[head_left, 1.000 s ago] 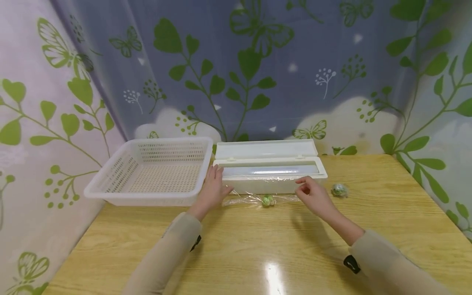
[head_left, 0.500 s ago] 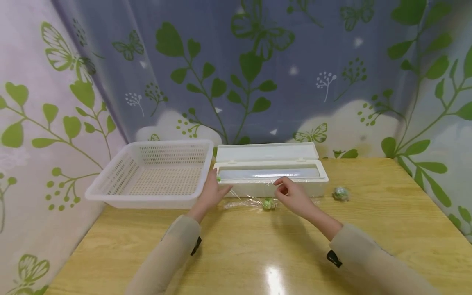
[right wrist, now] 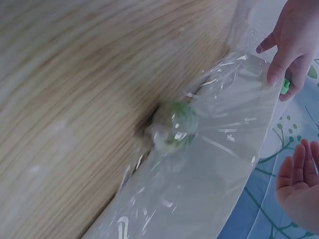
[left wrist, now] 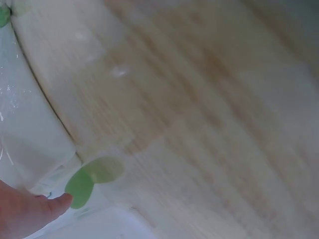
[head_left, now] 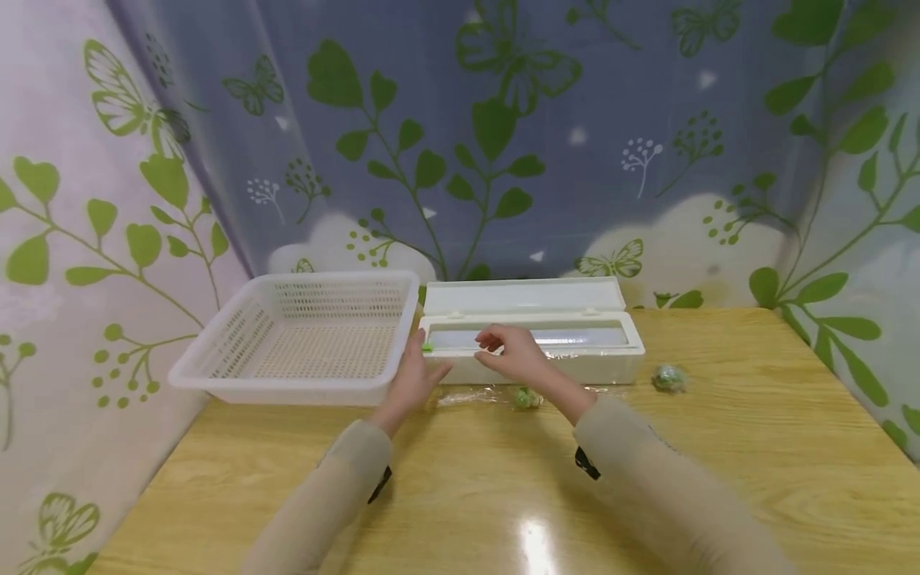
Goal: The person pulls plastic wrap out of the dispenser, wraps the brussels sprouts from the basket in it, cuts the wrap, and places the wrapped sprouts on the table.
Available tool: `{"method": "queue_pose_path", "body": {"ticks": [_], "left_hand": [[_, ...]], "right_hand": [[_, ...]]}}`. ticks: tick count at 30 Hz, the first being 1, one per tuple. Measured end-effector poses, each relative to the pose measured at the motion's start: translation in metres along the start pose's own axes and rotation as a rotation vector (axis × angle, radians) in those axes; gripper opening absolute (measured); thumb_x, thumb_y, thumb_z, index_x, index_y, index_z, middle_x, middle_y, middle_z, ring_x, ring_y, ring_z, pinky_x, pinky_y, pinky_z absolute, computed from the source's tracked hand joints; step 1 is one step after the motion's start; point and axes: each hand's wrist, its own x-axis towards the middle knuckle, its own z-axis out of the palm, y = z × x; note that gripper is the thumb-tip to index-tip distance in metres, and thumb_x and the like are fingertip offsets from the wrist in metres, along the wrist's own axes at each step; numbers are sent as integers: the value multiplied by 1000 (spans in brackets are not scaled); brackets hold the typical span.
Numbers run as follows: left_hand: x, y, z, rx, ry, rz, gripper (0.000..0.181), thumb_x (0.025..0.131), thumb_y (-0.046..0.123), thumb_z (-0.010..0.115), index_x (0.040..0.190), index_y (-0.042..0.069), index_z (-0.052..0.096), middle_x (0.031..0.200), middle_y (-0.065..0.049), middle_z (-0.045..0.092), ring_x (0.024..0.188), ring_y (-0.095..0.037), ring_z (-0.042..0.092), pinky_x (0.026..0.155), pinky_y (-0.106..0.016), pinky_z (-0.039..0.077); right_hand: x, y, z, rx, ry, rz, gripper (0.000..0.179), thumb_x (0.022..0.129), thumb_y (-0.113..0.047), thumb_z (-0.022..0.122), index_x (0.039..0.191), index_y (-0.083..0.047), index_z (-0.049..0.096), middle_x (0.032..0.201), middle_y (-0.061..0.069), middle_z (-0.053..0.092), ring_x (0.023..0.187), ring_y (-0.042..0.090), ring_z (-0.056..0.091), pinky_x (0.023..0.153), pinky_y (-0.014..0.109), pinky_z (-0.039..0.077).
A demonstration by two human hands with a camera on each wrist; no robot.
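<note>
A long white cling film dispenser (head_left: 535,367) stands with its lid raised. Clear cling film (right wrist: 219,129) hangs down its front over a small green ball-shaped item (head_left: 528,398) on the table. My left hand (head_left: 412,375) rests against the dispenser's left end, its thumb spread along the front. Beside those fingers sits a green slider (head_left: 427,347), also visible in the right wrist view. Over the dispenser's left half, my right hand (head_left: 513,354) is held with loosely bent fingers and nothing visible in them. Only the left thumb (left wrist: 57,206) shows in the left wrist view.
A white perforated plastic basket (head_left: 287,387) stands left of the dispenser, close to my left hand. On the wooden table (head_left: 460,479), to the right, lies another small wrapped green ball (head_left: 669,378). A patterned curtain (head_left: 402,120) hangs behind.
My right hand has moved left along the dispenser, from its right end to its left half. The left hand has dropped slightly at the left end, and the green slider has come into view.
</note>
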Motion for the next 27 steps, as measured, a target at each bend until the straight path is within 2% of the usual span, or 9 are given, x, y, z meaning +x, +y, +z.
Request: {"method": "queue_pose_path", "body": {"ticks": [4, 9, 11, 16, 21, 27], "left_hand": [[-1, -2, 0, -6, 22, 18, 74, 72, 29, 55, 123, -2, 12, 124, -17, 19, 112, -25, 20, 89, -33, 18], [0, -3, -1, 9, 53, 42, 71, 72, 28, 56, 122, -2, 15, 124, -17, 21, 111, -24, 21, 89, -32, 19], [-1, -4, -1, 16, 52, 52, 71, 72, 26, 56, 121, -3, 15, 123, -18, 21, 111, -25, 21, 89, -33, 19], [-2, -5, 2, 21, 50, 48, 70, 71, 21, 58, 121, -4, 17, 122, -19, 23, 110, -25, 23, 89, -31, 19], [-3, -3, 3, 41, 38, 41, 69, 72, 19, 57, 122, -2, 15, 124, -17, 21, 111, -24, 22, 89, -30, 19], [-4, -2, -2, 54, 72, 91, 68, 70, 11, 59, 120, -5, 16, 120, -21, 25, 108, -28, 26, 88, -33, 22]], "right_hand": [[15, -7, 15, -34, -43, -9, 26, 72, -20, 57, 92, -3, 56, 87, 4, 54, 78, 14, 48, 67, 25, 39], [33, -16, 33, -69, -43, -34, 24, 71, -15, 58, 91, -2, 57, 88, 6, 55, 79, 16, 47, 68, 26, 38], [38, -18, 40, -87, -44, -18, 23, 70, -14, 58, 89, -2, 57, 86, 5, 55, 78, 15, 48, 68, 25, 38], [45, -20, 54, -121, -53, 56, 21, 68, -13, 59, 87, -4, 59, 84, 4, 56, 75, 14, 49, 66, 23, 39], [49, -21, 62, -160, -43, 70, 17, 67, -13, 59, 82, -5, 59, 77, 3, 57, 71, 14, 50, 63, 24, 40], [56, -24, 68, -249, -27, 74, 14, 69, -17, 59, 80, -8, 59, 73, 0, 56, 68, 13, 50, 61, 24, 39]]}}
